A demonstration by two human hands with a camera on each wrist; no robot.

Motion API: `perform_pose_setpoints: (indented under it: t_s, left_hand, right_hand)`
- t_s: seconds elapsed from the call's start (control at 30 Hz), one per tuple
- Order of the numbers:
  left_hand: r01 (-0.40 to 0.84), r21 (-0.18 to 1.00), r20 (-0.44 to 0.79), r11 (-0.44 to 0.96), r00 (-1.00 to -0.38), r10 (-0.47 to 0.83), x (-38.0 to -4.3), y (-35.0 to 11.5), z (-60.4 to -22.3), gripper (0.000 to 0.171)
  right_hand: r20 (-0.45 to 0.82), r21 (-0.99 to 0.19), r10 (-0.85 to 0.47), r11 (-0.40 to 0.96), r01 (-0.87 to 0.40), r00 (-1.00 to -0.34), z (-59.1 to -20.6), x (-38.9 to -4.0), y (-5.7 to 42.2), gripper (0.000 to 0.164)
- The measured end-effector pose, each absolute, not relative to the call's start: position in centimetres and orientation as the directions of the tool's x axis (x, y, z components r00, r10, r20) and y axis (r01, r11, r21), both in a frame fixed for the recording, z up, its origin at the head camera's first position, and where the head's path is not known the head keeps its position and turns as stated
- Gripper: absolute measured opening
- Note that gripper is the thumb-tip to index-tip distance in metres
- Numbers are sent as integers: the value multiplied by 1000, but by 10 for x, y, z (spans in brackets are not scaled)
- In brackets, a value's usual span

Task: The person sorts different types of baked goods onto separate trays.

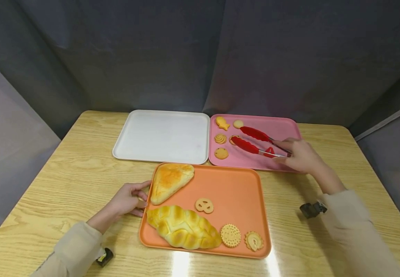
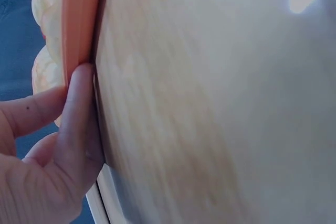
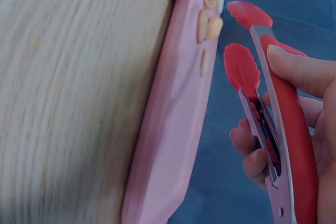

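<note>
Red tongs [image 1: 249, 147] clasped in right hand [image 1: 299, 154], above pink tray [image 1: 279, 125], left hand [image 1: 127, 199] gripping orange tray [image 1: 227, 192]

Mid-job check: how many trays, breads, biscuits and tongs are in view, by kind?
Trays: 3 (white tray, pink tray, orange tray)
Breads: 2 (triangular bread, long bread)
Biscuits: 8 (on pink: fish biscuit, pale biscuit, swirl biscuit, speckled biscuit, partly hidden biscuit; on orange: pretzel biscuit, dotted biscuit, scalloped biscuit)
Tongs: 1 pair
Total: 14
</note>
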State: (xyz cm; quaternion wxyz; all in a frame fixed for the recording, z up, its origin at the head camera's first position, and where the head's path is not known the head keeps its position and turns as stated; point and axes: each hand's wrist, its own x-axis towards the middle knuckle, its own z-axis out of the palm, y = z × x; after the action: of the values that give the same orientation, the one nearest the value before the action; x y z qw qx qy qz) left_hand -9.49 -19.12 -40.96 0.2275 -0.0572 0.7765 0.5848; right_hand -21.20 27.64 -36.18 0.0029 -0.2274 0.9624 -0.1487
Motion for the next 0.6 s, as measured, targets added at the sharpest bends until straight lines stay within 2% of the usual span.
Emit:
perform_pose_setpoints:
  t_s: [0.4,0.6]
  left_hand:
    - [-347,883,-415,315,-891,183,-94,-192,-412,69]
    - [-347,883,-415,316,-892,180,-94,-191,-411,70]
  right_hand:
    - [184,-260,-476,820,-510,-860,-348,-186,282,56]
    - [286,-230,-519,779,-584,-805,-346,-176,286,61]
